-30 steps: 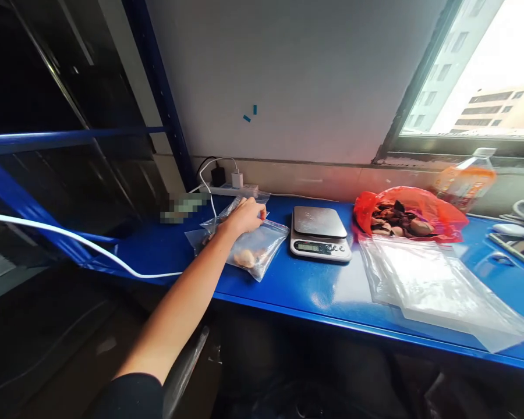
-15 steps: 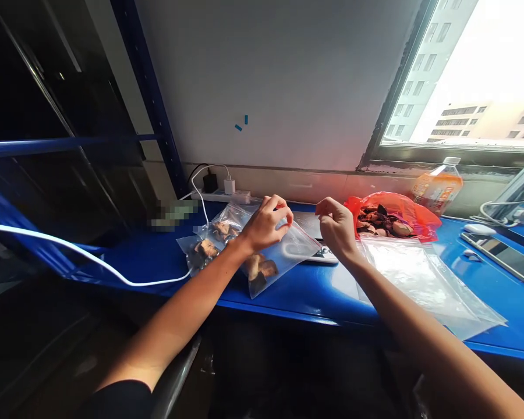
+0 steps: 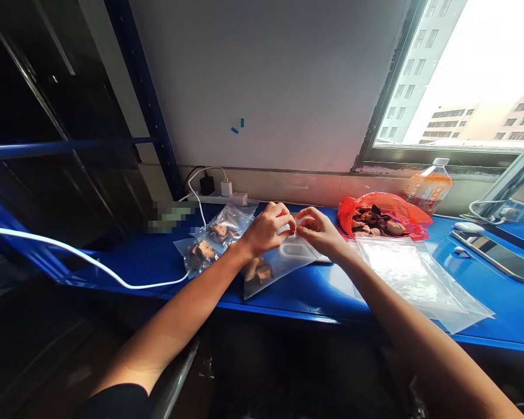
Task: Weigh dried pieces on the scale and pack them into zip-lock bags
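A clear zip bag (image 3: 276, 270) with brown dried pieces in its lower left corner lies on the blue table, near the front edge. My left hand (image 3: 268, 228) pinches the bag's upper edge between thumb and fingers. Close beside it, my right hand (image 3: 321, 231) is closed on the same edge, the fingertips of both hands almost meeting. My fingers partly hide the zip strip. Left of this bag lie two more filled zip bags, one in front (image 3: 201, 253) and one behind (image 3: 225, 227).
An open red plastic bag (image 3: 386, 218) of dark dried pieces stands right, behind a stack of flat zip bags (image 3: 402, 276). Further right lie a phone (image 3: 498, 253) and a white earbud (image 3: 461, 251). A bottle (image 3: 430, 186), power strip (image 3: 218, 198) and white cable (image 3: 91, 265) are also around.
My right hand has moved left and taken hold of the zip bag's upper edge beside my left hand. The left hand stays on the bag. The view has shifted slightly.
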